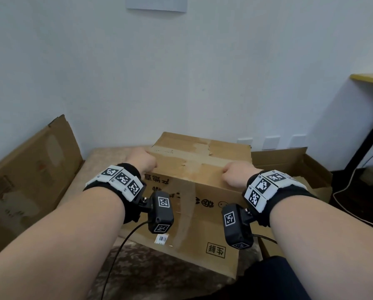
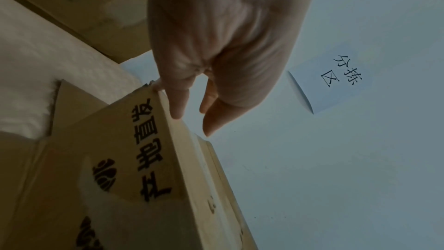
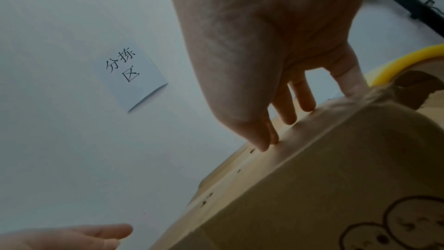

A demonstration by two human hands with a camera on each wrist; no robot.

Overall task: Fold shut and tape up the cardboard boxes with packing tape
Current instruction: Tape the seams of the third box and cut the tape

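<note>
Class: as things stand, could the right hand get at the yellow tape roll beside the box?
Probably yes. The right hand rests with straight fingers on the box top and holds nothing, and the tape roll shows just past its fingers with nothing visible between. Most of the roll is hidden.

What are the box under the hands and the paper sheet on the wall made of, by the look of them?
The box looks like brown corrugated cardboard, matte: torn patches on top expose paler fibre, and black print sits flat on its side. A glossier strip along the top edge may be old tape, though that is uncertain. The sheet looks like thin white printer paper, with one edge curling off the wall.
</note>
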